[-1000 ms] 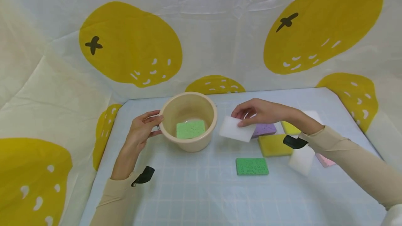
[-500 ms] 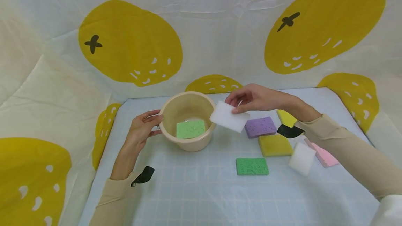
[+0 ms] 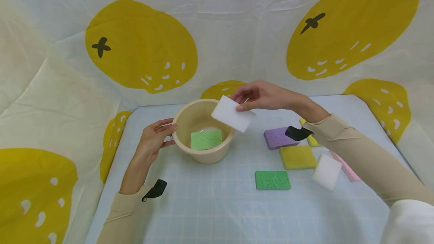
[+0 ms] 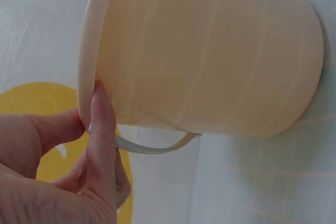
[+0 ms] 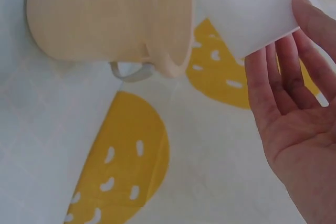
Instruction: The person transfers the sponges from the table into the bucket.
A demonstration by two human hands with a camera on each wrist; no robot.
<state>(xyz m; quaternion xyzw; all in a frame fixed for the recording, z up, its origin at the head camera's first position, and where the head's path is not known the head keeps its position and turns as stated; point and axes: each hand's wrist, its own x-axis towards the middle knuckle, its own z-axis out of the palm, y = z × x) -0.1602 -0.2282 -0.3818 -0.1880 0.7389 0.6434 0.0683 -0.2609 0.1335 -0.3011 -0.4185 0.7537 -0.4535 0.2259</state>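
A beige bucket [image 3: 207, 156] stands upright toward the back of the table, with a light green sponge [image 3: 206, 139] lying inside it. My left hand [image 3: 153, 137] pinches the bucket's left rim between thumb and fingers, as the left wrist view shows close up; a grey handle [image 4: 157, 149] hangs just beyond the fingers. Between thumb and fingers my right hand [image 3: 262, 95] pinches a white sponge [image 3: 232, 113], tilted, its left part overlapping the bucket's right rim in the head view. The right wrist view shows the same white sponge [image 5: 252, 9] above the level of the bucket's mouth.
Right of the bucket lie a purple sponge [image 3: 278, 138], a yellow sponge [image 3: 298, 157], a dark green sponge [image 3: 272, 180] and another white sponge [image 3: 327, 172]. A pink sponge [image 3: 346, 166] and a second yellow one are partly behind the right sleeve. A lemon-print sheet [image 3: 237, 29] rises behind the table.
My right hand has carried the white sponge up and leftward, from over the purple sponge to the bucket's right rim. My left hand has kept its grip on the bucket.
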